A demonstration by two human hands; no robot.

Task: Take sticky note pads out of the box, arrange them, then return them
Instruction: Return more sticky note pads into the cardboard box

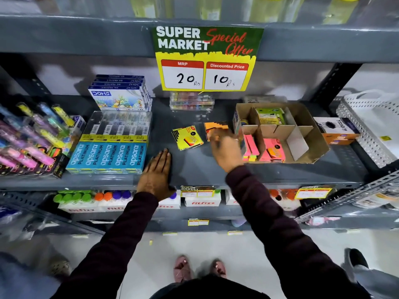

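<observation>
— Cardboard box (302,134) with dividers sits on the grey shelf (194,165), out at about two o'clock from the person. What's in it?

— Pink pads (272,151) stand in the near compartments, and a green packet (268,116) leans in a far one. The compartment at the box's near right shows only bare cardboard.

— And outside the box?

— A yellow sticky note pad (187,137) lies flat on the shelf at twelve o'clock, tilted a little. Just to its right, toward one o'clock, an orange pad (216,127) lies beside the box's left wall.

— Who has hold of it?

— The right hand (226,148) reaches over it, fingers on its near edge. Whether they are pinching it or only touching, I cannot tell; motion blur hides the fingertips.

— The other hand?

— The left hand (156,173) lies palm down and flat at eleven o'clock, fingers straight, holding nothing, beside the blue pencil boxes (108,156).

— Anything overhead?

— A price sign (207,59) hangs from the upper shelf.
</observation>
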